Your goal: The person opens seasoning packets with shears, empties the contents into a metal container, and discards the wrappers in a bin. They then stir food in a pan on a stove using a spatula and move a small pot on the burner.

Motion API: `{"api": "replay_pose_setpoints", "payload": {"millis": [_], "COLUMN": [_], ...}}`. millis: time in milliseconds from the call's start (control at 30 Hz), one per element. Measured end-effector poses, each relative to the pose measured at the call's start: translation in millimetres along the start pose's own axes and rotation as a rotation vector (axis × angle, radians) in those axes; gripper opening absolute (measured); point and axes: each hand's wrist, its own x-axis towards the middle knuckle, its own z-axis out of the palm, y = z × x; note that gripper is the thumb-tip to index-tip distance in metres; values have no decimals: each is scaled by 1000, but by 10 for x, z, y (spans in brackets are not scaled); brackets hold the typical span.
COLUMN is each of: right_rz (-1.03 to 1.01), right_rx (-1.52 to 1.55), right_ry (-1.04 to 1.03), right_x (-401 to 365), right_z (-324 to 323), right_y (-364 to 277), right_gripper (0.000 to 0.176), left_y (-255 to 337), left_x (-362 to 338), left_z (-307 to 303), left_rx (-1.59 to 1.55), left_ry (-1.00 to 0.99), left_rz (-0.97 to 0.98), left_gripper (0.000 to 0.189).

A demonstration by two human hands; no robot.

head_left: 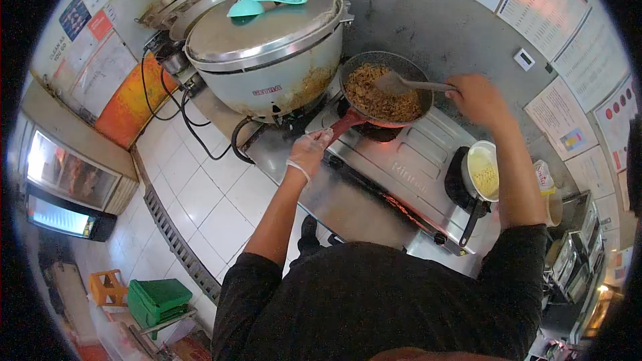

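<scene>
My left hand (310, 152), in a clear plastic glove, is closed round the red handle (346, 126) of a dark speckled frying pan (403, 61). The pan stands over the left burner of a steel gas stove (428, 160). Brown, crumbly food (374, 97) covers much of its inside. My right hand (478, 99) grips the handle of a spatula (424, 85) from the right side. The spatula's broad end rests in the food.
A big rice cooker (267, 80) with a turquoise scoop (247, 7) on its lid stands left of the pan. On the right burner sits a small pot (483, 170) with yellowish contents. Black cables (184, 110) hang at the left; a green bin (157, 301) stands on the floor.
</scene>
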Motion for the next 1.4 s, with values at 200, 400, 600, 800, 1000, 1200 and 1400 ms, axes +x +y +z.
{"api": "replay_pose_setpoints", "payload": {"millis": [200, 400, 600, 800, 1000, 1200, 1400], "right_rz": [19, -103, -18, 112, 128, 222, 297], "right_rx": [-100, -208, -210, -160, -160, -199, -253], "right_ry": [-32, -108, -7, 26, 74, 85, -57], "right_x": [-164, -307, -8, 278, 78, -49, 399], "right_z": [-54, 34, 390, 718, 328, -229, 208], "right_y": [-209, -645, -673, -268, -166, -128, 243], "right_gripper": [25, 19, 18, 18, 20, 22, 25], "left_y": [190, -77, 142, 34, 62, -102, 41], "left_x": [-55, 23, -34, -9, -69, -19, -104], "left_z": [-73, -4, -92, -36, -49, -34, -27], "left_rx": [9, 45, 37, 16, -98, -39, -65], "left_ry": [-54, 4, -93, -16, -36, -36, -37], "left_rz": [-101, 66, -98, 28, -99, -132, -24], "left_gripper": [48, 51, 50, 49, 51, 52, 51]}}
